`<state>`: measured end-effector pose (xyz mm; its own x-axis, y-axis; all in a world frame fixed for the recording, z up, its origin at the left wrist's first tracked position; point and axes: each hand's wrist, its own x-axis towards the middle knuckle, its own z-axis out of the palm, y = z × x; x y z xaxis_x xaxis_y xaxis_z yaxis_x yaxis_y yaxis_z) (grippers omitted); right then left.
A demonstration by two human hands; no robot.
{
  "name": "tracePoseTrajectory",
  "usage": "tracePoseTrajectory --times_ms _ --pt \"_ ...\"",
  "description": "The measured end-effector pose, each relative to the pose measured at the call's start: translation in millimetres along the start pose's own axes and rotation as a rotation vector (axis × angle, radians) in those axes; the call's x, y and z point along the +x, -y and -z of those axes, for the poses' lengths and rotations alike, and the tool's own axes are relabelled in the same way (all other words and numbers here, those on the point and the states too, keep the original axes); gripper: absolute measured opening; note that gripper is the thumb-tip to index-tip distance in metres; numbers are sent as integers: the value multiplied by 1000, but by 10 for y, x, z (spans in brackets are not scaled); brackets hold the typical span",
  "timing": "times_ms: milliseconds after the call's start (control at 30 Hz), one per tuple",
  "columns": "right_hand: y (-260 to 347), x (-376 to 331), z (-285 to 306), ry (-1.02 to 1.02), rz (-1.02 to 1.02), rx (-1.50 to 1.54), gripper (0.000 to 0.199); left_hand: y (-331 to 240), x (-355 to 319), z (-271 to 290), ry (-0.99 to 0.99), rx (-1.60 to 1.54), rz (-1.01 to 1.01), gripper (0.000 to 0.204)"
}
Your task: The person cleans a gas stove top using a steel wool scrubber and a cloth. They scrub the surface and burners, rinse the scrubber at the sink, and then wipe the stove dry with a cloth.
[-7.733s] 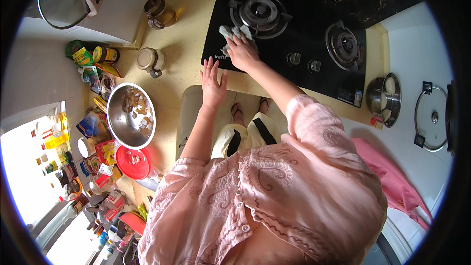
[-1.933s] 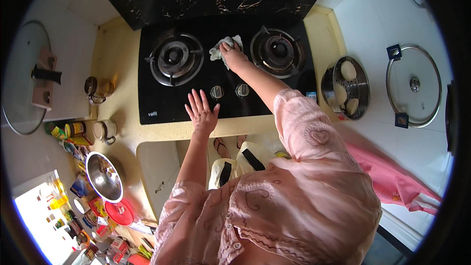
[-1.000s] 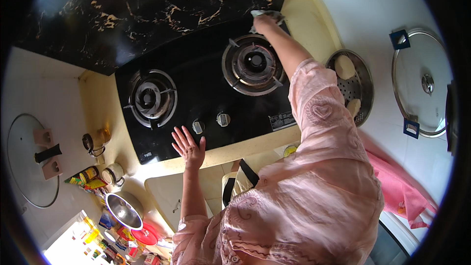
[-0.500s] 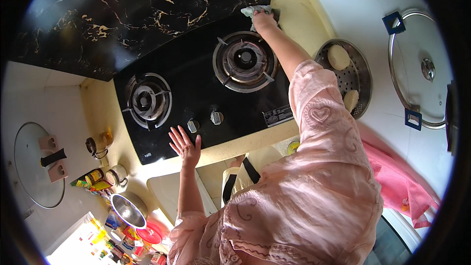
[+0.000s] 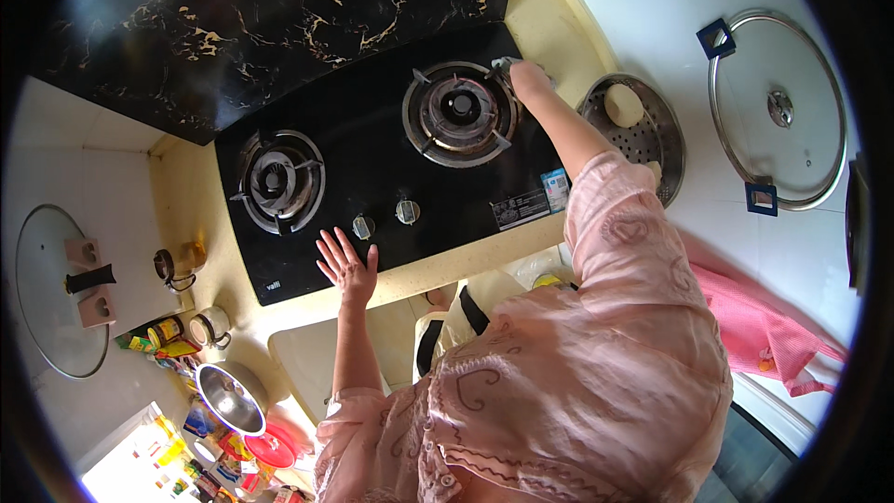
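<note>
My left hand [image 5: 347, 268] lies flat with its fingers spread on the front edge of the black glass gas stove [image 5: 368, 168], just below a control knob [image 5: 363, 227]. At the stove's right side, my right hand [image 5: 529, 81] presses on a pale cloth [image 5: 505, 64], close to the right burner [image 5: 461, 110]. Only a small part of the cloth shows past the hand, and its fingers are mostly hidden. A second knob [image 5: 408, 212] and the left burner [image 5: 281, 183] are apart from both hands.
Right of the stove stands a perforated metal steamer pan [image 5: 672, 163] with pale round pieces in it. A glass lid [image 5: 782, 144] hangs on the right wall, another [image 5: 47, 317] on the left. A metal bowl [image 5: 233, 398], a glass mug [image 5: 210, 326] and several packages are at left.
My right hand has moved with the cloth from the stove's far right corner nearer, down its right side. My left hand stays in place on the front edge. The whole view has shifted slightly.
</note>
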<state>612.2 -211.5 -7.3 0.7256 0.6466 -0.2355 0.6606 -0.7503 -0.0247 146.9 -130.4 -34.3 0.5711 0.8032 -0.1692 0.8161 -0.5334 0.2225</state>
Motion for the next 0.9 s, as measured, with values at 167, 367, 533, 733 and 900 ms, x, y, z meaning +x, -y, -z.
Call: tracePoseTrajectory --times_ms 167,367,533,733,900 --pt "77 106 120 -48 -27 -22 20 30 -8 10 -39 1 -7 80" --pt "-98 926 -52 -97 182 -18 22 -15 6 52 -16 -17 0 82" --pt "781 1037 261 -12 310 -23 19 -3 -25 78 5 2 32 81" --pt "2167 941 280 240 132 205 28 -27 -31 101 -6 -19 40 82" --pt "2825 570 -240 158 299 318 33 -20 -20 67 -64 -24 28 78"
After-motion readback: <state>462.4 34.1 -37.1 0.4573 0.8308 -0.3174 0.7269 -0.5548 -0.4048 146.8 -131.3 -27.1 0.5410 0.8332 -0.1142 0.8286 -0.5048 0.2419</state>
